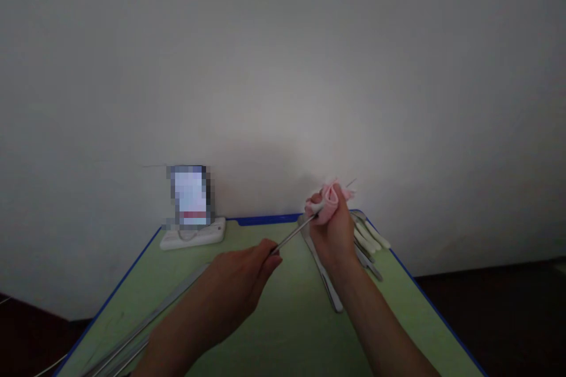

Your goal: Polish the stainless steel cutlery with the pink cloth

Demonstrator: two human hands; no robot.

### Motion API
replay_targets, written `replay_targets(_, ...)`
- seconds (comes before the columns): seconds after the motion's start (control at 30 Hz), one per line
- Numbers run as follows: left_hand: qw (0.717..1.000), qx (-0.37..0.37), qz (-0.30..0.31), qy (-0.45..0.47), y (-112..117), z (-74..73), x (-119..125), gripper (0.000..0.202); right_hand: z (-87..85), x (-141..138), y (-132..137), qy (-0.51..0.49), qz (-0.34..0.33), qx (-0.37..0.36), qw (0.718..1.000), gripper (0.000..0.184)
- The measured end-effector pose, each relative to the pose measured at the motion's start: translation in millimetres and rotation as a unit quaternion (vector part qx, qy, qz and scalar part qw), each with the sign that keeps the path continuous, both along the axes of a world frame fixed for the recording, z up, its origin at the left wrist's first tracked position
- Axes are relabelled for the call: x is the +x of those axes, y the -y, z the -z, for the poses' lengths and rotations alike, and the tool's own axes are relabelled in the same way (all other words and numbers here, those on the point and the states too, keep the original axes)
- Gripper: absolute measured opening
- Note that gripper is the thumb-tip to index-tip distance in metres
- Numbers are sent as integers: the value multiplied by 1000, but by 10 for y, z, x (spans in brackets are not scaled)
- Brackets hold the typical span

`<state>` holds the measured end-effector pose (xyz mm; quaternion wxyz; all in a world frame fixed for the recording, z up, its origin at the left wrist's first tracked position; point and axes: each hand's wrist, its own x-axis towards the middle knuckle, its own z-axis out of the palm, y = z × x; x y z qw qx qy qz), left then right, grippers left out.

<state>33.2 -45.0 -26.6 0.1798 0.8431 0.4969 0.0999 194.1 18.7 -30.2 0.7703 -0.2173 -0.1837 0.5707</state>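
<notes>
Dim scene overall. Wall (pixel 283 70) grey, palest in diffuse patch above tabletop (pixel 287 318), falling off toward corners. Soft-edged shadows on wall left of pink cloth (pixel 328 205). Brightest spot: phone screen (pixel 190 191), blocky with pixelation. Faint sheen along metal strip (pixel 178 293) at lower left. Floor (pixel 490 306) nearly black at right, detail lost. Fine edges soft, dark areas slightly noisy.

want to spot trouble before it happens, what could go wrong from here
The left hand pinches a thin metal rod, which could twist or slip in that grip.

A thin tip seems to poke out past the pink cloth in the right hand; it might prick if sharp, though I can't tell.

The metal utensil lies just beside the right forearm in view, so lowering that arm might knock it.
</notes>
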Motion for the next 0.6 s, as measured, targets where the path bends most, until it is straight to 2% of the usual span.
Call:
replay_targets(0.17, 985, -82, 79, 128, -41, -8, -49, 25, -110, 185, 46, -38, -28, 63, 997, 21)
replay_targets(0.3, 957, -183, 74, 213, -175, 109, -49, 26, -128, 42, 147, -15, -7, 75, 997, 23)
replay_targets(0.4, 934, -215, 55, 281, -255, 200, -41, 30, -20, -231, 237, 44, -11, 41, 998, 27)
replay_targets(0.47, 917, -224, 46, 327, -286, 246, -32, 32, 99, -415, 282, 101, -62, -6, 993, 31)
replay_targets(0.6, 869, -278, -7, 408, -313, 326, -9, 42, 298, -590, 298, 157, -58, -40, 985, 38)
